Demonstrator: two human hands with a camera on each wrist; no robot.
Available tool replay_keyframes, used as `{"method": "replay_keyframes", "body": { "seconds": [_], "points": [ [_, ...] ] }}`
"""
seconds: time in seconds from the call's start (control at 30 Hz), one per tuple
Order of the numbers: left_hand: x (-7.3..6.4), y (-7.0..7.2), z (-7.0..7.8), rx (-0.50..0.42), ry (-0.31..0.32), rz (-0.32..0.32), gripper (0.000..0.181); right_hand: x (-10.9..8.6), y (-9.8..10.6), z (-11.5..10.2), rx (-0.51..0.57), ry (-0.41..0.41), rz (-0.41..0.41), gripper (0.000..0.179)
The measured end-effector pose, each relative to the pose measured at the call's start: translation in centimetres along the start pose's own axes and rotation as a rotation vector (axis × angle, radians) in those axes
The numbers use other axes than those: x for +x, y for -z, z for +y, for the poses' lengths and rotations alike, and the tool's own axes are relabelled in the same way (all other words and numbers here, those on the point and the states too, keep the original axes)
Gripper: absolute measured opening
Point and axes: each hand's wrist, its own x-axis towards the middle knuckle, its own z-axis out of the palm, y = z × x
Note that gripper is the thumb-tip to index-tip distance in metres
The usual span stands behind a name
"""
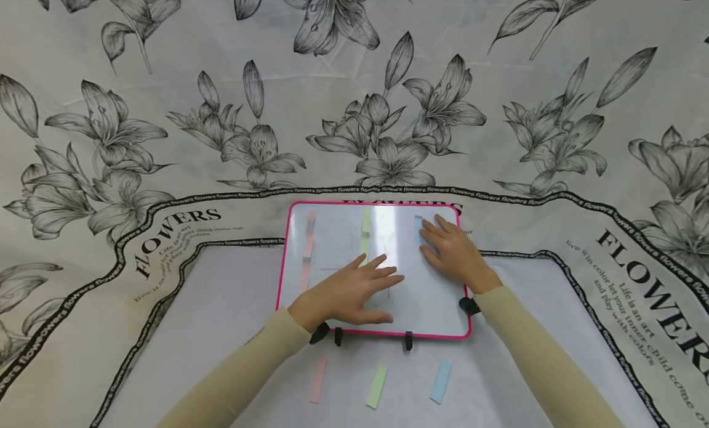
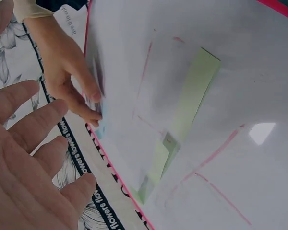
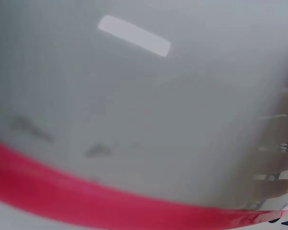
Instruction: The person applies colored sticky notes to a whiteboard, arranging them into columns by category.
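Note:
A whiteboard (image 1: 426, 305) with a pink frame is propped up on the table. My right hand (image 1: 456, 252) is at its upper right, fingers extended, with fingertips on a blue paper strip (image 1: 418, 231). The left wrist view shows that hand (image 2: 62, 62) at the board's edge, the blue strip (image 2: 101, 128) partly under its fingertips. My left hand (image 1: 354, 292) is spread in front of the board's lower middle and holds nothing. Green strips (image 1: 365, 222) run down the board's top middle, overlapping end to end. Pink strips (image 1: 308, 243) form a column at the left.
On the white table in front of the board lie a pink strip (image 1: 318, 381), a green strip (image 1: 376, 386) and a blue strip (image 1: 440, 383). Black feet (image 1: 408, 340) hold the board's lower edge. Faint pink lines (image 2: 221, 146) mark the board. A flower-print cloth (image 1: 266, 108) hangs behind.

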Motion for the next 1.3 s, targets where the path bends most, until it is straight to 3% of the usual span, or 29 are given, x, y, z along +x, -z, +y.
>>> {"method": "replay_keyframes", "body": {
  "seconds": [0.23, 0.73, 0.87, 1.03, 1.17, 1.3],
  "points": [
    [-0.2, -0.1, -0.2, -0.028, 0.013, -0.013, 0.076, 0.5, -0.1, 0.2, -0.071, -0.051, -0.100, 0.049],
    [-0.6, -0.8, -0.7, -0.034, 0.026, -0.034, 0.076, 0.5, -0.3, 0.4, -0.029, -0.157, -0.154, 0.054],
    [-0.7, -0.8, -0.6, -0.020, 0.028, -0.025, 0.077, 0.8, -0.3, 0.2, -0.006, -0.142, -0.093, 0.047],
    [-1.2, -0.7, -0.6, -0.046, 0.047, 0.003, 0.077, 1.7, -0.7, 0.1, 0.009, -0.115, 0.062, 0.032],
    [-2.7, -1.1, -0.7, -0.107, 0.089, 0.042, 0.077, 2.3, -1.0, 0.0, 0.017, -0.120, 0.149, 0.029],
    [-4.7, -1.8, -0.7, -0.160, 0.145, 0.090, 0.078, 2.6, -1.2, -0.3, 0.021, -0.187, 0.180, 0.026]
  ]
}}
